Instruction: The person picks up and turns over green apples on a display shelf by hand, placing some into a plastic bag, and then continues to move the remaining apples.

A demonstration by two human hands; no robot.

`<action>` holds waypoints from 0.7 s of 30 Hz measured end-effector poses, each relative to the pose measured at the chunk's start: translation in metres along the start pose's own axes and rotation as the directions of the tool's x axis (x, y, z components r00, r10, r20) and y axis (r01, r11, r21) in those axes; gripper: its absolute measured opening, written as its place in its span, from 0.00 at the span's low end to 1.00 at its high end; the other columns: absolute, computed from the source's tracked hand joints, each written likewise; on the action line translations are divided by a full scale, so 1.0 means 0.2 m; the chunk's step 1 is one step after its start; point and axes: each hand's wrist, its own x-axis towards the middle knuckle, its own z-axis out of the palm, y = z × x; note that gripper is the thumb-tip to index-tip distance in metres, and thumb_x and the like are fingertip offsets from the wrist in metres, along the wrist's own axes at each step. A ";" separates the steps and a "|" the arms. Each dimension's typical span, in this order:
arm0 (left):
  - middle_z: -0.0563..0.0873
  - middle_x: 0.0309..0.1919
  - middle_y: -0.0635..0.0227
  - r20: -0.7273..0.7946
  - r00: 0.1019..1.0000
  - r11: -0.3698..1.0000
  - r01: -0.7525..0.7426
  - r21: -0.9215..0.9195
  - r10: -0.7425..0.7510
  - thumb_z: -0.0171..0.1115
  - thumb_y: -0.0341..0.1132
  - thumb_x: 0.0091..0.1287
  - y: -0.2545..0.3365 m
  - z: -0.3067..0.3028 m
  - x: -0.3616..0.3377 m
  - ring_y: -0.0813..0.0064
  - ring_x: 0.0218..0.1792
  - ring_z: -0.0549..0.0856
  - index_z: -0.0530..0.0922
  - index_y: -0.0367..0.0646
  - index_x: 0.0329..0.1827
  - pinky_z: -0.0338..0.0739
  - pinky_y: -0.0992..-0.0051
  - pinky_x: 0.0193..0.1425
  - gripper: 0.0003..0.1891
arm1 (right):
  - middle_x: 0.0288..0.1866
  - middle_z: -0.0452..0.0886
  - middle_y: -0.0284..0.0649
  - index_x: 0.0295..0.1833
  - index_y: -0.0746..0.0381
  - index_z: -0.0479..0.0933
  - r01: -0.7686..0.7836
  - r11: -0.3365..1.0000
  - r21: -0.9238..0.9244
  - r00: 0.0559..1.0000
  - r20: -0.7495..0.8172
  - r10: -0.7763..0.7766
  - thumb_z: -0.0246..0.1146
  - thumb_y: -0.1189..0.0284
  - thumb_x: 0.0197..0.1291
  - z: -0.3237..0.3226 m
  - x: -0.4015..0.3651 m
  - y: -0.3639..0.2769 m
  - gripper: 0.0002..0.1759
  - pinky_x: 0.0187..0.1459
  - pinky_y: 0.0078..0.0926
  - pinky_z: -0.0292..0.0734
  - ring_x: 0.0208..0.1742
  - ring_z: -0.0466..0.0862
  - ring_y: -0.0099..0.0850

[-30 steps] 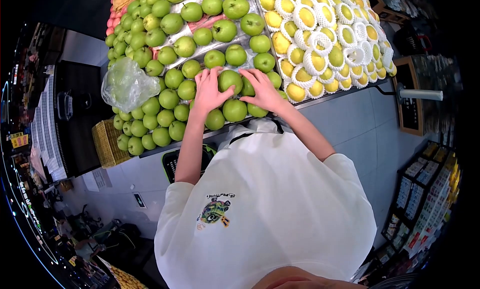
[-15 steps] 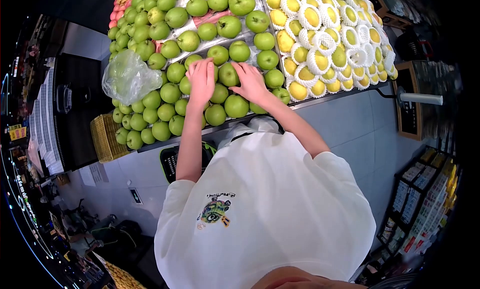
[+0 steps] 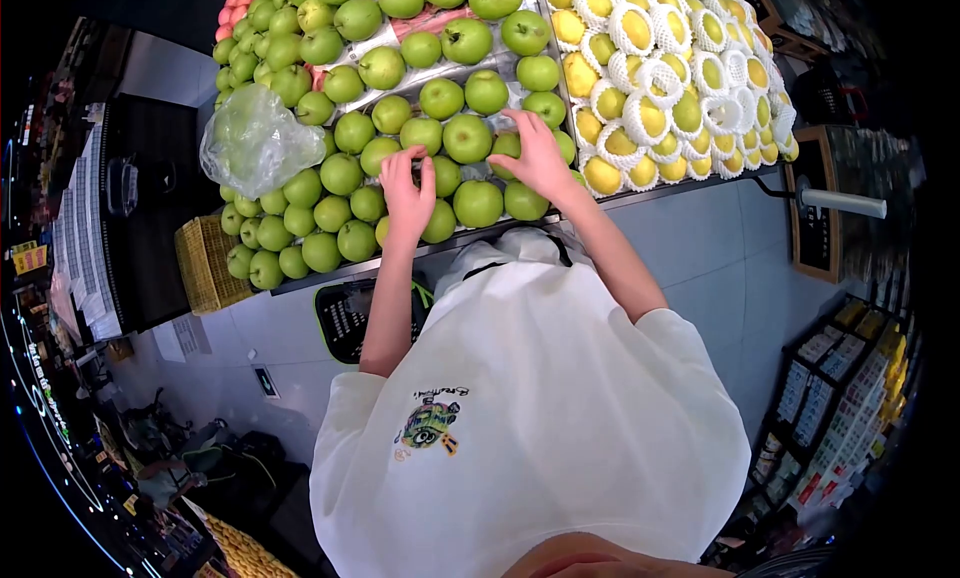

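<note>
Rows of green apples (image 3: 479,204) lie on a sloped display in front of me. My left hand (image 3: 405,196) rests low among them, fingers bent forward and thumb held apart, with nothing gripped. Between its fingers and the row behind sits an apple (image 3: 379,156). My right hand (image 3: 540,160) is spread wide, thumb and index finger on either side of another apple (image 3: 507,150), the thumb overlapping its near side. A larger apple (image 3: 467,139) lies uncovered between the two hands.
A crumpled clear plastic bag (image 3: 262,143) lies on the apples at left. Yellow fruit in white foam nets (image 3: 645,123) fills the right section. A wicker basket (image 3: 212,265) hangs at the left corner, and a black shopping basket (image 3: 345,323) is below the display edge.
My hands have moved apart: the left slightly down, the right to the right, off the apple between them. The right fingers have spread around a neighbouring apple.
</note>
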 end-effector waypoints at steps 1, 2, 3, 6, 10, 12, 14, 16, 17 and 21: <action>0.89 0.51 0.61 0.013 1.000 1.000 -0.013 0.002 0.013 0.68 0.34 0.76 0.01 0.01 -0.01 0.56 0.58 0.81 0.84 0.43 0.59 0.71 0.57 0.68 0.13 | 0.64 0.83 0.52 0.75 0.59 0.74 -0.069 0.996 0.055 0.996 0.068 0.065 0.84 0.65 0.57 -0.05 0.00 0.03 0.43 0.72 0.48 0.78 0.69 0.82 0.54; 0.89 0.51 0.61 0.029 0.999 1.000 -0.026 0.002 0.026 0.69 0.34 0.75 0.01 0.02 -0.02 0.56 0.58 0.81 0.84 0.43 0.59 0.71 0.56 0.67 0.13 | 0.64 0.83 0.51 0.74 0.60 0.76 -0.144 0.984 0.103 0.982 0.139 0.129 0.83 0.66 0.57 -0.10 0.00 0.05 0.40 0.72 0.48 0.78 0.68 0.83 0.53; 0.88 0.55 0.61 0.080 0.997 1.000 0.008 0.007 -0.008 0.71 0.35 0.73 0.03 0.02 -0.01 0.55 0.60 0.81 0.84 0.44 0.62 0.71 0.56 0.69 0.17 | 0.64 0.83 0.51 0.74 0.60 0.76 -0.149 0.984 0.100 0.981 0.142 0.134 0.83 0.66 0.57 -0.13 -0.01 0.06 0.40 0.72 0.48 0.78 0.68 0.83 0.53; 0.85 0.60 0.60 0.092 0.986 0.984 -0.151 0.095 0.142 0.74 0.37 0.70 0.12 0.05 0.02 0.55 0.63 0.79 0.83 0.46 0.66 0.71 0.56 0.70 0.22 | 0.63 0.84 0.49 0.72 0.59 0.78 -0.004 0.998 -0.058 0.986 0.167 0.014 0.83 0.66 0.57 -0.18 -0.02 0.04 0.38 0.70 0.47 0.80 0.67 0.84 0.50; 0.77 0.76 0.61 0.317 0.937 0.940 -0.231 0.252 0.145 0.82 0.40 0.62 0.19 0.08 0.09 0.55 0.76 0.73 0.75 0.48 0.78 0.63 0.50 0.80 0.40 | 0.63 0.81 0.49 0.72 0.58 0.77 0.132 0.939 -0.317 0.969 0.243 -0.054 0.83 0.61 0.55 -0.09 -0.05 -0.05 0.40 0.66 0.47 0.82 0.65 0.83 0.50; 0.75 0.78 0.61 0.362 0.923 0.923 -0.247 0.295 0.132 0.84 0.41 0.59 0.17 0.11 0.12 0.56 0.78 0.72 0.73 0.49 0.80 0.61 0.48 0.82 0.44 | 0.63 0.81 0.51 0.74 0.58 0.75 0.038 0.904 -0.426 0.951 0.293 0.098 0.86 0.61 0.51 -0.03 -0.05 -0.09 0.45 0.66 0.48 0.82 0.66 0.82 0.52; 0.74 0.80 0.61 0.405 0.908 0.904 -0.262 0.337 0.112 0.86 0.42 0.57 0.16 0.15 0.15 0.57 0.80 0.71 0.72 0.49 0.82 0.58 0.47 0.84 0.48 | 0.62 0.80 0.53 0.74 0.58 0.74 0.017 0.902 -0.432 0.954 0.276 0.114 0.87 0.62 0.48 0.01 -0.05 -0.09 0.48 0.67 0.48 0.82 0.65 0.82 0.53; 0.76 0.78 0.61 0.402 0.908 0.887 -0.280 0.369 0.119 0.88 0.45 0.53 0.15 0.17 0.17 0.60 0.80 0.72 0.73 0.51 0.82 0.57 0.46 0.84 0.51 | 0.62 0.80 0.53 0.74 0.60 0.73 -0.032 0.908 -0.418 0.951 0.267 0.156 0.87 0.64 0.47 0.00 -0.03 -0.10 0.48 0.67 0.49 0.82 0.64 0.83 0.53; 0.76 0.78 0.61 0.402 0.908 0.886 -0.282 0.368 0.122 0.88 0.45 0.53 0.14 0.17 0.18 0.60 0.80 0.72 0.73 0.51 0.82 0.57 0.46 0.84 0.51 | 0.62 0.80 0.53 0.74 0.60 0.73 -0.032 0.908 -0.418 0.952 0.265 0.155 0.87 0.64 0.47 0.01 -0.03 -0.08 0.48 0.67 0.49 0.82 0.64 0.83 0.53; 0.79 0.76 0.64 0.422 0.898 0.885 -0.293 0.362 0.125 0.88 0.48 0.51 0.14 0.14 0.21 0.63 0.79 0.73 0.74 0.54 0.82 0.54 0.45 0.85 0.51 | 0.61 0.83 0.55 0.74 0.61 0.71 -0.058 0.948 -0.314 0.960 0.242 0.139 0.88 0.66 0.42 -0.01 -0.03 -0.04 0.52 0.68 0.51 0.81 0.64 0.82 0.57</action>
